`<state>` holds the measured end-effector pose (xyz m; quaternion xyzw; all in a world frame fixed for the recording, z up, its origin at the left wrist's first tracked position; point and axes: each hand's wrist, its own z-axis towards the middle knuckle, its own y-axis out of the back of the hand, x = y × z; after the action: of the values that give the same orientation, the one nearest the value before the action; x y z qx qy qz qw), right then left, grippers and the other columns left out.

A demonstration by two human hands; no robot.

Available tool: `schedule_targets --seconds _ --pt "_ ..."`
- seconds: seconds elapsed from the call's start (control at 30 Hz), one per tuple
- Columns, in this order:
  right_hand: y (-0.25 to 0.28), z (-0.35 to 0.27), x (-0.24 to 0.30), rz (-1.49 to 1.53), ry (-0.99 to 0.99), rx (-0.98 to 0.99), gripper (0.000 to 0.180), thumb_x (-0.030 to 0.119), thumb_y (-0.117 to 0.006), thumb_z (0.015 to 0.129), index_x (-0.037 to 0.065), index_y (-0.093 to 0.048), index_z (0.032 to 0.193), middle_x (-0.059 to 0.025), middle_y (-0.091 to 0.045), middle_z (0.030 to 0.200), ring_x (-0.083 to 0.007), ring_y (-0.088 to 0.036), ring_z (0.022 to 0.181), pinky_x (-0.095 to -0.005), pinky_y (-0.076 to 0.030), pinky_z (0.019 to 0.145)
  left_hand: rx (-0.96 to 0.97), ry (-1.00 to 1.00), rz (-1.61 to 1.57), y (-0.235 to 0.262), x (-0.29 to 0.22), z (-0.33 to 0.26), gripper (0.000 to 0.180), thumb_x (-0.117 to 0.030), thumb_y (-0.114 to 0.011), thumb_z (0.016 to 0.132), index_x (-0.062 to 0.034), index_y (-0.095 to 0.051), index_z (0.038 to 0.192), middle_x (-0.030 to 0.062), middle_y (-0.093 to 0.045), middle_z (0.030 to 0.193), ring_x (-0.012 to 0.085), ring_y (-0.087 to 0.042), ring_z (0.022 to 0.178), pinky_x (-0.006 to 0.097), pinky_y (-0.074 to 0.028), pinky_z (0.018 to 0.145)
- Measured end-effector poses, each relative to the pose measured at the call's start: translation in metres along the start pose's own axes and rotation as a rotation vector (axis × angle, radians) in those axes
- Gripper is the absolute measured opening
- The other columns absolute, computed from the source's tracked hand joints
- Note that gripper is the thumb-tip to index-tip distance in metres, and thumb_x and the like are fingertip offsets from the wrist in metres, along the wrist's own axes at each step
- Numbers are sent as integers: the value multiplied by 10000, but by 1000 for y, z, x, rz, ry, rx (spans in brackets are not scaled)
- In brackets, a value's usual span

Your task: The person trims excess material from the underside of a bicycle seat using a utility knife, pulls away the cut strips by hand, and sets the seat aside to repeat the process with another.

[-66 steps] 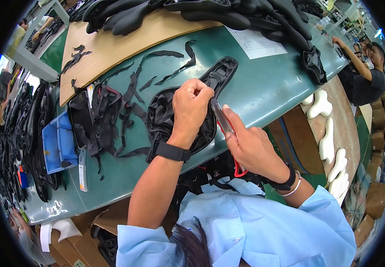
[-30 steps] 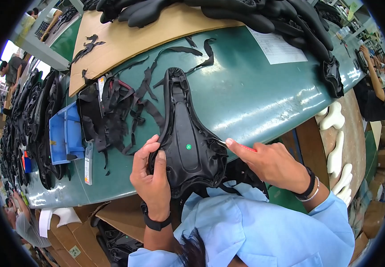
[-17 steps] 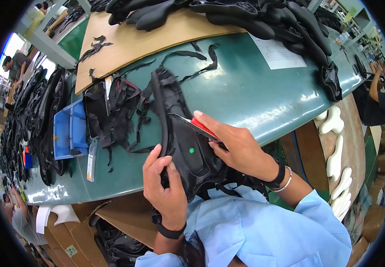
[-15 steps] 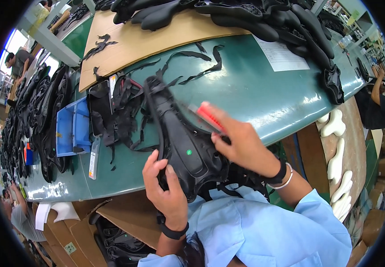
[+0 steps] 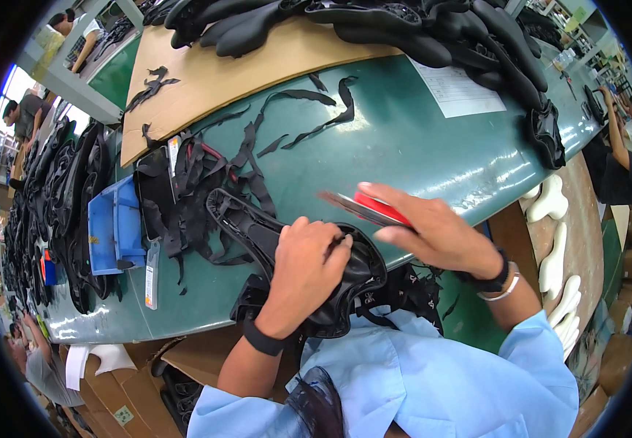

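A black bicycle saddle (image 5: 363,269) lies at the near edge of the green table, its narrow nose pointing away to the left. My left hand (image 5: 305,266) is across its middle, fingers closed over the saddle and hiding part of it. In my right hand (image 5: 444,235) is a red-handled utility knife (image 5: 373,209), held just above the saddle's far right side. Motion smears the knife's tip, which points left and looks apart from the saddle. Black trimmed strips (image 5: 203,204) are heaped beyond the nose.
Left of the strips stands a blue bin (image 5: 117,226), with a clear plastic case (image 5: 152,276) beside it. More saddles (image 5: 239,33) pile on a cardboard sheet (image 5: 272,69) at the back. A paper sheet (image 5: 462,91) lies right of it. White saddle-shaped pieces (image 5: 552,259) line the right. Other people work farther off.
My left hand has moved from the saddle's left side onto its middle. The saddle has turned, its nose swinging left and nearer. The knife has shifted right and slightly nearer.
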<state>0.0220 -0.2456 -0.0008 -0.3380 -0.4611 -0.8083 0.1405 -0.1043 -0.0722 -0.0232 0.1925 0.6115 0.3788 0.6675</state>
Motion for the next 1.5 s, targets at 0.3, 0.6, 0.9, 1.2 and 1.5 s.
schedule_targets --seconds 0.3,0.6,0.9,1.2,1.5 --pt "38 0 10 -452 19 501 593 148 -656 863 194 -476 1426 -33 -551 661 -225 -558 543 -362 -418 478 92 190 -284 15 2 2 225 -141 -669 803 -1 -559 665 66 -450 595 216 -406 647 351 -333 641" --pt "11 -70 65 -510 -308 425 774 59 -592 786 157 -334 1509 -99 -483 614 -242 -471 420 -389 -336 371 -188 541 -1378 24 13 0 222 -107 -581 855 -70 -514 647 27 -590 720 33 -414 588 180 -296 519" --pt "11 -58 69 -571 -326 345 702 55 -603 803 161 -405 1468 -78 -490 592 -239 -483 412 -381 -341 382 -51 2 273 16 -14 1 234 -230 -728 774 -37 -606 721 88 -561 746 260 -521 694 379 -423 650" --pt "-4 -49 70 -434 -462 296 614 128 -597 898 172 -382 1471 -103 -606 665 -325 -553 508 -435 -380 464 166 119 -644 12 -2 25 306 -77 -640 778 -28 -407 586 19 -431 647 153 -401 707 324 -337 741" --pt "-20 -62 69 -349 -545 167 575 126 -570 903 147 -400 1452 -156 -655 735 -378 -598 579 -464 -437 506 -343 126 -637 17 6 39 407 -344 -707 839 3 -644 1042 101 -630 942 242 -571 971 364 -415 854"
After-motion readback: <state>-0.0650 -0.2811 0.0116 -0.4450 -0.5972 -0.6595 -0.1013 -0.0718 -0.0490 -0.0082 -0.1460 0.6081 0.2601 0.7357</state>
